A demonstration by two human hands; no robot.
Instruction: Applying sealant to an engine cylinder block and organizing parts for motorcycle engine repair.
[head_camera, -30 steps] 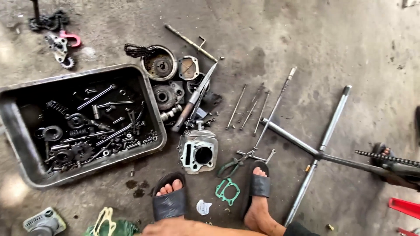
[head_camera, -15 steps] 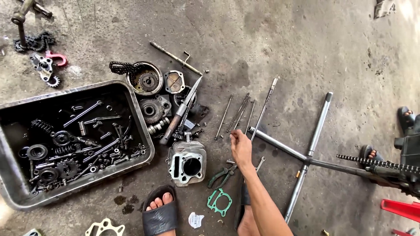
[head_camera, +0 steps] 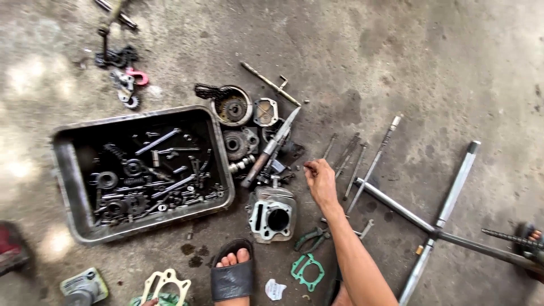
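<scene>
My right hand (head_camera: 321,182) reaches out over the concrete floor, palm down. Its fingertips are pinched together on a small dark part just left of a row of thin metal rods (head_camera: 347,157). A grey engine cylinder block (head_camera: 272,214) stands on the floor just left of my forearm, and green-handled pliers (head_camera: 310,238) lie below the wrist. My sandalled left foot (head_camera: 232,275) is planted near the cylinder. Only a sliver of skin shows at the bottom edge by a pale gasket (head_camera: 165,283); I cannot tell if it is my left hand.
A dark metal tray (head_camera: 68,187) full of gears, bolts and shafts sits at left. Round engine covers (head_camera: 233,107) and a long screwdriver (head_camera: 271,147) lie behind the cylinder. A cross wheel wrench (head_camera: 436,226) lies at right, a green gasket (head_camera: 306,271) near my foot.
My right arm came into view from below and reached forward to the rods; its fingertips now close on the small part. The view has shifted right and down.
</scene>
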